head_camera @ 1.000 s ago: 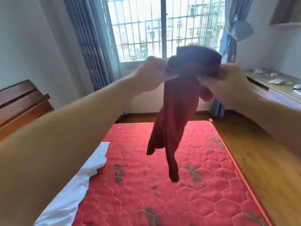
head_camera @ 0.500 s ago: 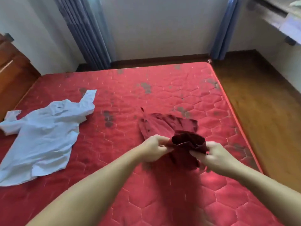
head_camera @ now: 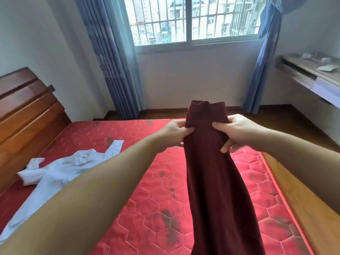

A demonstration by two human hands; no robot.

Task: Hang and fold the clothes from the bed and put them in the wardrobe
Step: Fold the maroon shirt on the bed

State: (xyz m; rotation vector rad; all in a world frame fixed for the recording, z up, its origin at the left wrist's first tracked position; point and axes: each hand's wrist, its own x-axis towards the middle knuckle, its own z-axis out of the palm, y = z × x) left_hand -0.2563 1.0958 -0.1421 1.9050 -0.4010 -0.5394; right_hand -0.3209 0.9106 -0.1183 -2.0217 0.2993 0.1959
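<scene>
Garment: a dark red garment (head_camera: 217, 181), plain cloth, bunched into a long narrow column; its top edge stands up above both hands and the rest hangs down past the lower edge of the view, held in the air over the right half of the bed.
Left hand: the left hand (head_camera: 174, 134) pinches the garment's left side near the top, thumb and fingers curled into the cloth.
Right hand: the right hand (head_camera: 233, 131) grips the right side at the same height, thumb on the front, fingers wrapped behind.
Bed: a red quilted mattress (head_camera: 147, 181) with hexagon stitching and dark stains, wooden headboard (head_camera: 27, 111) on the left.
Other clothing: 1 white shirt (head_camera: 55, 173) lies spread on the left side of the mattress, well apart from the red garment.
Writing: no readable brand, label or text on the garment or shirt.
Change: 0.5 s ago the garment lay partly on the mattress with the hands low at its bunched end; now it is lifted clear and hangs, and the view has tilted up to take in the window (head_camera: 191, 19).
</scene>
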